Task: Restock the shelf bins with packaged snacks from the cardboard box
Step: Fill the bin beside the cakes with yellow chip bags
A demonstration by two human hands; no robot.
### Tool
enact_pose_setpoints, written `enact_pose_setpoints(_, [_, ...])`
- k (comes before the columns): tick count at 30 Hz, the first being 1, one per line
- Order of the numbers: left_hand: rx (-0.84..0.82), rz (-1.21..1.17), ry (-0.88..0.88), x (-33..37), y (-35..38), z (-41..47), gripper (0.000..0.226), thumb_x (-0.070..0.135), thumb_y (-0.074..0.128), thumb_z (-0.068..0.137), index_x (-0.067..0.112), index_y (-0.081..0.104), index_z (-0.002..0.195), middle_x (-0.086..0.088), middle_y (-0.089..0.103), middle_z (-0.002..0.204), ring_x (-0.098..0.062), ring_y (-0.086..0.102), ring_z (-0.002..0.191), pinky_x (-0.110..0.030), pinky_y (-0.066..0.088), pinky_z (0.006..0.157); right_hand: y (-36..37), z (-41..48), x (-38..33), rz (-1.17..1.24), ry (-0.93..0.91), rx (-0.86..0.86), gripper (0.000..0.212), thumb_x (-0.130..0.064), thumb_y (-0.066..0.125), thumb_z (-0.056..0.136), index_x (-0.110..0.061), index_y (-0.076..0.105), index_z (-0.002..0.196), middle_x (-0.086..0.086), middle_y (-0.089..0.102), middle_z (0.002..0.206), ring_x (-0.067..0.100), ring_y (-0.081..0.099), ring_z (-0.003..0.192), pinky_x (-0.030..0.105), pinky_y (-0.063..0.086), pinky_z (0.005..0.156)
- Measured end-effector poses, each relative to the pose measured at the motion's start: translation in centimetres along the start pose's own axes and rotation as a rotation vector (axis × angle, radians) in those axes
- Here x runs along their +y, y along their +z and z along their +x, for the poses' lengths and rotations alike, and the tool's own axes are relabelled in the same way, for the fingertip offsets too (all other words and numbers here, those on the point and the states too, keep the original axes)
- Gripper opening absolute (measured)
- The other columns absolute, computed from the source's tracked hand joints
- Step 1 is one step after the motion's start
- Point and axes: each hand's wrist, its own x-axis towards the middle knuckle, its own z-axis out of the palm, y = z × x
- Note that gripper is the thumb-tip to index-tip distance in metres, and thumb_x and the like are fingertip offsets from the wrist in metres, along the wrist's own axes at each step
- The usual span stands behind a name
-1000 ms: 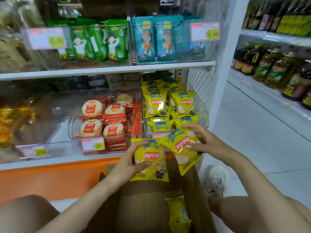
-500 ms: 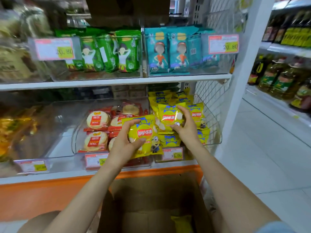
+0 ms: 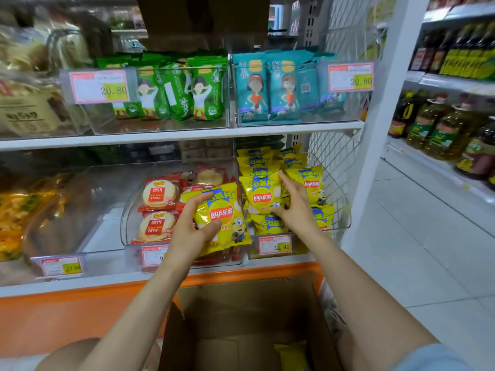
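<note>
A yellow Lay's packet, printed with the red Lay's roundel, Chinese characters and a Minion figure, is gripped by the left hand, with the thumb laid across its front and the fingers curled over its upper left edge. It is held in the air before the boundary between two clear bins, above the front edge of the lower shelf. A second packet of the same kind is pinched by the right hand, fingers along its right edge and thumb at its lower corner, and is stood upright at the front left of the chip bin, which is filled with like packets at the right end of that shelf. A price label reading 32.90 is fixed to this bin's front wall. In the bin just to the left, red rice-cracker packs marked 151 are stacked. Below the shelf an open cardboard box is seen between the forearms, with one yellow bag lying at its bottom. On the upper shelf, green packets and teal packets are ranged in clear bins, each tagged 20.80. Oil bottles are lined up on the racks at the far right.
</note>
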Motion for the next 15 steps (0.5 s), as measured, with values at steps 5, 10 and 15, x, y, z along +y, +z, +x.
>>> enact_pose_setpoints(5, [-0.108,0.028,0.035,0.9,1.9,0.0,0.048,0.003,0.061,0.086,0.039,0.051,0.117,0.017,0.054,0.115,-0.006,0.06,0.089,-0.017,0.052,0.071,-4.2,-0.9,0.1,0.043,0.015,0.098,0.06,-0.002,0.071,0.079,-0.018,0.05,0.132,0.01,0.047,0.13,0.01,0.057,0.099,0.012,0.041,0.081])
enact_pose_setpoints(10, [-0.214,0.112,0.097,2.0,6.3,2.7,0.049,0.001,0.061,0.086,0.029,0.049,0.124,0.009,0.054,0.099,-0.021,0.044,0.06,-0.031,0.044,0.06,-7.9,-2.9,2.1,0.001,0.086,0.034,0.037,0.0,0.065,0.082,-0.01,0.062,0.118,0.008,0.06,0.109,-0.005,0.054,0.054,0.002,0.041,0.057])
enact_pose_setpoints(15, [-0.28,0.138,0.092,2.0,13.3,7.0,0.05,-0.001,0.061,0.085,0.022,0.049,0.127,-0.011,0.048,0.074,-0.007,0.035,0.042,-0.017,0.03,0.043,-10.5,-5.4,3.5,-0.045,0.108,-0.023,0.026,-0.002,0.068,0.081,-0.011,0.068,0.106,0.003,0.062,0.099,0.008,0.055,0.064,0.005,0.042,0.061])
